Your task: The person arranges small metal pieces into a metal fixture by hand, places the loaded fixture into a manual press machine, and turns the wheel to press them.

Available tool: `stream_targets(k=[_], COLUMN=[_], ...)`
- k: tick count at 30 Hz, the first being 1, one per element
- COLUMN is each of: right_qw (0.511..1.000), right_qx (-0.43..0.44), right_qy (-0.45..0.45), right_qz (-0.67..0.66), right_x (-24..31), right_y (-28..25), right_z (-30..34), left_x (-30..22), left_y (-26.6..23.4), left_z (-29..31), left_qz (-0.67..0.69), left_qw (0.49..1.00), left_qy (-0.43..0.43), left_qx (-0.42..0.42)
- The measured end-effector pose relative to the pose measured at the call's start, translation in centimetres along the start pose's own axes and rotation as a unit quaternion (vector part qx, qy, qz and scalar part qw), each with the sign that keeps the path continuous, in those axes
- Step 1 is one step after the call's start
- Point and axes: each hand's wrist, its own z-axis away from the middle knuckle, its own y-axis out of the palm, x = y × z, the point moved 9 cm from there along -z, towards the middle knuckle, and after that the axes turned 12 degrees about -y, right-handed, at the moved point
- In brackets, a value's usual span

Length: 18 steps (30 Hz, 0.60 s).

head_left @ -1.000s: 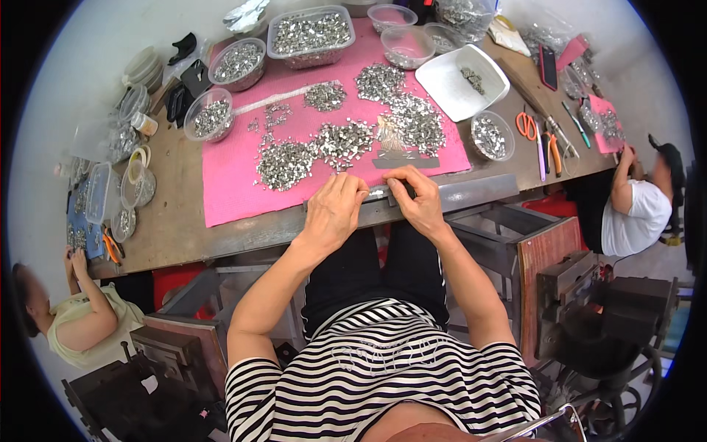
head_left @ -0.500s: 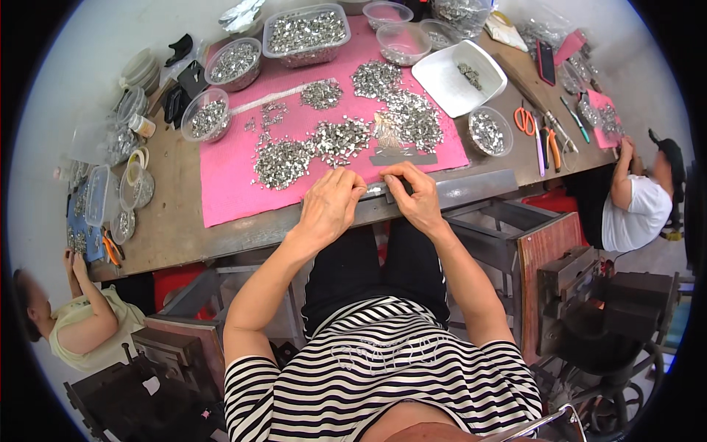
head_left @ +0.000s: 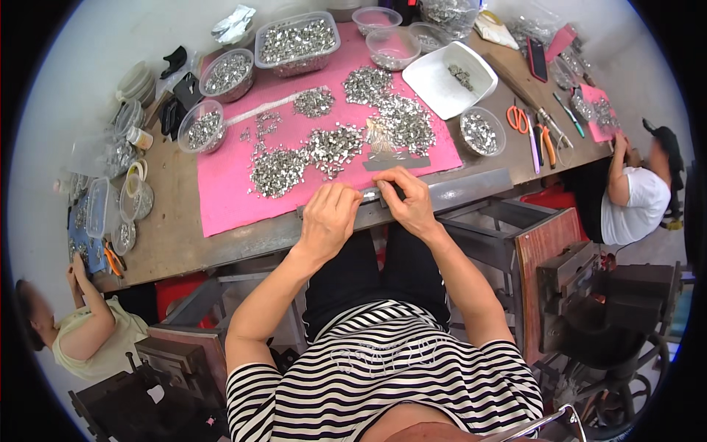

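Note:
My left hand (head_left: 328, 218) is closed, thumb and fingers pinched together at the table's front edge. Close beside it, my right hand (head_left: 409, 205) is pinched too, its fingertips over a dark bit at the edge. What either pinch holds is too small or hidden to make out. Between the hands a small shiny piece (head_left: 370, 194) shows on a grey metal strip (head_left: 471, 188) along the edge. Just beyond lie a flat grey plate (head_left: 398, 163) and a bunch of thin pale pins (head_left: 379, 140). Heaps of small silver metal pieces (head_left: 278, 172) cover the pink mat (head_left: 228, 195).
Clear tubs of metal pieces (head_left: 297, 44) and a white tray (head_left: 434, 77) stand behind the heaps. To the right are a round tub (head_left: 482, 132), orange-handled scissors (head_left: 517, 118) and pliers (head_left: 548, 147). A person (head_left: 635, 199) sits at right, another (head_left: 103, 331) at left.
The whole view has shifted a little, with the table items lying slightly further left. Both hands keep almost the same pinched pose at the edge.

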Motion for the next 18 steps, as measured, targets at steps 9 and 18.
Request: stream_targets(k=[9, 18], right_qw=[0.972, 0.955], right_qx=[0.063, 0.194], right_qy=[-0.099, 0.002], right_qz=[0.202, 0.225], right_x=[-0.3, -4.1], right_y=[-1.5, 1.4], right_z=[-3.9, -7.3], left_x=[0.1, 0.5], left_y=[-0.8, -0.4], left_z=[0.7, 1.5], left_qz=[0.03, 0.026], left_qw=[0.998, 0.996], left_qy=[-0.035, -0.057], left_qx=[-0.05, -0.067])
